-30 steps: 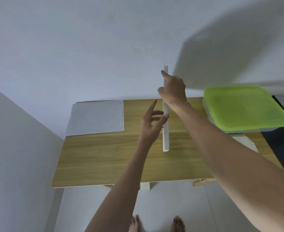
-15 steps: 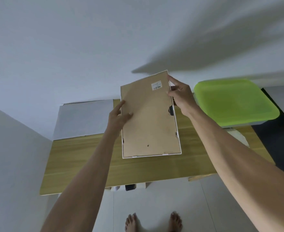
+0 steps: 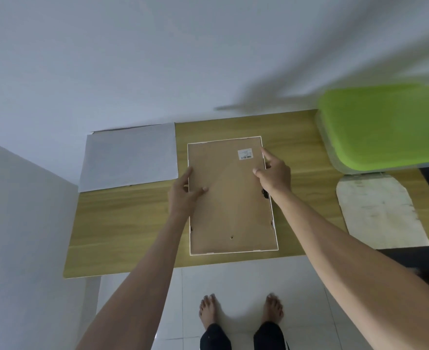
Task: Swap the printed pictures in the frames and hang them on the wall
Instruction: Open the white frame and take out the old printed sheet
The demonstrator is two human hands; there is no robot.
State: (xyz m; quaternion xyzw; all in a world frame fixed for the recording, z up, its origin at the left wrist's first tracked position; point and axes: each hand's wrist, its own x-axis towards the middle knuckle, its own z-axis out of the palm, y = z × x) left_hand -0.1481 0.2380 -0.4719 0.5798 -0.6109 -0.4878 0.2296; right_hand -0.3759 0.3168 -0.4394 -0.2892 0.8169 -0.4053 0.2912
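Note:
A white picture frame [image 3: 229,198] lies face down on the wooden table [image 3: 122,223], its brown backing board up, with a barcode label [image 3: 245,154] near the far right corner. My left hand [image 3: 183,195] holds the frame's left edge, thumb on the backing. My right hand [image 3: 275,175] holds the right edge, thumb on the backing and index finger pointing along the rim. A white sheet [image 3: 130,155], blank side up, lies on the table to the left of the frame.
A container with a green lid [image 3: 382,125] stands at the table's far right. In front of it lies a worn white rounded board [image 3: 380,210]. The wall rises right behind the table. My bare feet [image 3: 241,309] stand on white tiles below the near edge.
The frame, held upright and edge-on a second ago, has been turned face down and lowered onto the table. Both hands came down with it, one on each side edge.

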